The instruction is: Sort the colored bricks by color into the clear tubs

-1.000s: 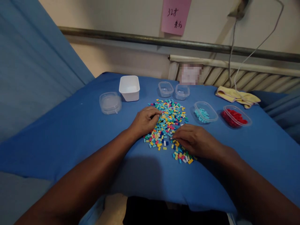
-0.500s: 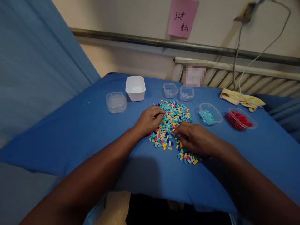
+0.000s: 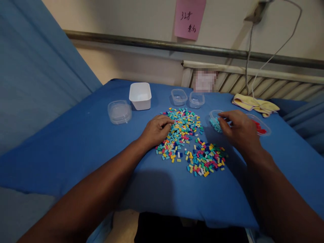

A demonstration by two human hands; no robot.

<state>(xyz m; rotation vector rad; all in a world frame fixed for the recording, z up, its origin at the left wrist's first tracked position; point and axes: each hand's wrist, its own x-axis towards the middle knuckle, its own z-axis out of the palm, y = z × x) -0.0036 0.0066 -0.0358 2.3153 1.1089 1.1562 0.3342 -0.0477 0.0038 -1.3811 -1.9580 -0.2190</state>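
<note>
My left hand [image 3: 157,131] rests at the left edge of a large pile of small colourful plastic bricks [image 3: 183,125], its fingers curled and thumb close to the forefinger. Anything between those fingertips is too small to make out. My right hand [image 3: 239,130] is over the near right rim of a clear tub holding turquoise bricks [image 3: 215,125]. Its thumb and forefinger are bent towards each other in a pinch; what they hold cannot be seen. A second, smaller pile of mixed bricks [image 3: 206,158] lies between my arms. Partly behind my right hand stands a clear tub of red bricks [image 3: 260,127].
Two clear tubs [image 3: 179,98] stand at the back, with a white tub [image 3: 140,97] to their left. Stacked clear lids [image 3: 119,112] lie at the left. A yellow cloth [image 3: 254,104] is at the back right, near a hanging cable [image 3: 249,57] and a radiator [image 3: 233,81].
My right hand has moved right and away from me, from the bricks to the tub of turquoise ones, uncovering the smaller pile. My left hand keeps its place by the large pile. The view has shifted slightly.
</note>
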